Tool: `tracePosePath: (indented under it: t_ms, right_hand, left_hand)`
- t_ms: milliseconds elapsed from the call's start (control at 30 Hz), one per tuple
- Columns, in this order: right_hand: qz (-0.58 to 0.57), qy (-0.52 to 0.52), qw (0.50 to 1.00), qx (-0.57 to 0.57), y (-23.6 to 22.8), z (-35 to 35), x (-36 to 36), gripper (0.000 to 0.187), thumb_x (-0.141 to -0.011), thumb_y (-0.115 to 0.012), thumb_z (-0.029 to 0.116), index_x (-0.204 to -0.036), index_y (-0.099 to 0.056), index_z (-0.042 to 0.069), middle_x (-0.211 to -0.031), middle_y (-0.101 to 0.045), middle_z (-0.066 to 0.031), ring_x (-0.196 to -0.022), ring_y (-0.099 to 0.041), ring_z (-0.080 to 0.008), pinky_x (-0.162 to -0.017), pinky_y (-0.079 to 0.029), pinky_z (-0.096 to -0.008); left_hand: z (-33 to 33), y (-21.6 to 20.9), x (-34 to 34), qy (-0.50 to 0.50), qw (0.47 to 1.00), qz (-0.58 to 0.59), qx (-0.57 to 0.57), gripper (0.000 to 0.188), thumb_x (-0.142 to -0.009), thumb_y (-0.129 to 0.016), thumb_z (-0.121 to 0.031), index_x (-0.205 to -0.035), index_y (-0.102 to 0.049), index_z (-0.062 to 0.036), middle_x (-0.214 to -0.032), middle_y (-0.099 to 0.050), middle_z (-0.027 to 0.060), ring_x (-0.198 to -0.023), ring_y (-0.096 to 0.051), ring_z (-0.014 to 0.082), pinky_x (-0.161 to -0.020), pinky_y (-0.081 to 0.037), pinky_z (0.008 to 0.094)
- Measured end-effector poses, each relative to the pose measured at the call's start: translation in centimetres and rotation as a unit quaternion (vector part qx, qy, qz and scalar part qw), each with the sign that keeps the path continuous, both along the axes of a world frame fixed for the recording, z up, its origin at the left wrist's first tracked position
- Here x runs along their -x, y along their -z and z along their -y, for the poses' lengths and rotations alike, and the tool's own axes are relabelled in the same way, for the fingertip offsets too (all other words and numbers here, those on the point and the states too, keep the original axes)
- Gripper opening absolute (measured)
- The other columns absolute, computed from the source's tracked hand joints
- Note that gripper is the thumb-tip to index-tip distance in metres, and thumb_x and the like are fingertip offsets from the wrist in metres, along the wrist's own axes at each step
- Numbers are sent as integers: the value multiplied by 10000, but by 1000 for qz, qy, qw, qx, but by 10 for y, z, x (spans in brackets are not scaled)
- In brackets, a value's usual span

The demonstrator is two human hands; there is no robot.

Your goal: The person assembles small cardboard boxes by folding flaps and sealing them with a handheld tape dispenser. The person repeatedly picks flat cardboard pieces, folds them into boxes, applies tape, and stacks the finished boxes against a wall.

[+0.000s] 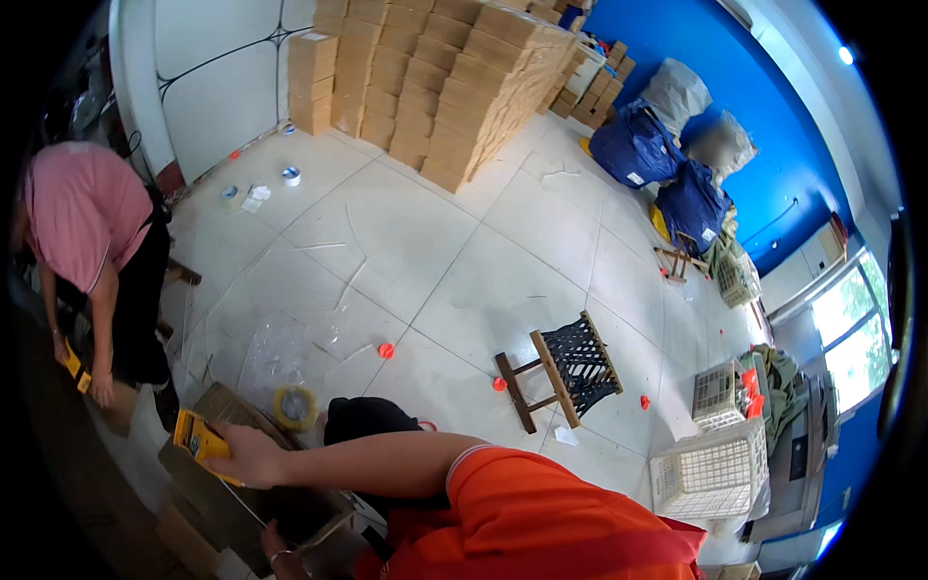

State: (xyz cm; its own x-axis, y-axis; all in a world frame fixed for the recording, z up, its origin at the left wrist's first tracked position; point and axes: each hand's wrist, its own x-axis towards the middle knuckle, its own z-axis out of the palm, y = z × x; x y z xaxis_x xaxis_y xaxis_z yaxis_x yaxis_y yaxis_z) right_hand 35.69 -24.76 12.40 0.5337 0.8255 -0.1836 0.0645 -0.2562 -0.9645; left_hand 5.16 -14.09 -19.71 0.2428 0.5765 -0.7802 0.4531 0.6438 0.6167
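My right hand (253,455) reaches left across the view, its fingers closed around a yellow box-shaped thing (199,447) with dark markings; its exact kind does not show. That thing is just above a brown carton (224,408) at the lower left. Close to the carton's near side is my left hand (277,543), a bracelet at its wrist. Its fingers are mostly cut off and shaded, so their grip is unclear. A roll of clear yellowish tape (294,409) lies beside the carton, touching some crumpled clear plastic (274,350).
At the left a co-worker in pink (92,208) bends over, holding another yellow item (72,363). Stacked cartons (425,87) rise at the back. A low stool with black webbing (578,367) stands on the tiles; white crates (710,474) and blue sacks (633,145) are to the right.
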Motion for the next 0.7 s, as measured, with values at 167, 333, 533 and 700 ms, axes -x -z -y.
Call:
tracePosePath:
  t_ms: [167, 333, 533, 700]
  right_hand:
    - [22, -43, 999, -7, 3, -8, 8, 700, -851, -647, 424, -1317, -451, -60, -1008, -656, -271, -969, -634, -428, -852, -498, -450]
    - [58, -40, 997, 19, 3, -20, 16, 687, -836, -669, 460, -1278, -522, -44, -972, -673, -260, -948, -652, -413, -824, -518, -452]
    - [86, -102, 991, 6, 6, -5, -10, 499, -817, -680, 350, -1151, -594, -10, -944, -696, -225, -917, -677, -386, -797, -539, -438]
    - [152, -218, 961, 74, -2, 3, 12, 609, -803, -655, 215, -1331, -500, -46, -1076, -678, -225, -987, -673, -306, -849, -515, -367]
  left_hand:
    - [8, 37, 16, -41, 997, 62, 25, 419, -859, -633, -248, -1149, -629, 54, -1094, -663, 150, -967, -606, 244, -876, -501, 402]
    - [12, 23, 56, 43, 992, 29, -114, 454, -839, -679, -201, -1216, -591, 36, -1170, -619, 160, -1045, -570, 268, -928, -474, 414]
    - [67, -204, -20, 141, 866, -118, -464, 626, -782, -757, -237, -1340, -511, -95, -1319, -459, 223, -1255, -413, 376, -1074, -350, 449]
    - [106, -319, 34, 133, 741, -279, -596, 632, -741, -761, -229, -1316, -531, -100, -1305, -462, 163, -1195, -450, 369, -1009, -374, 474]
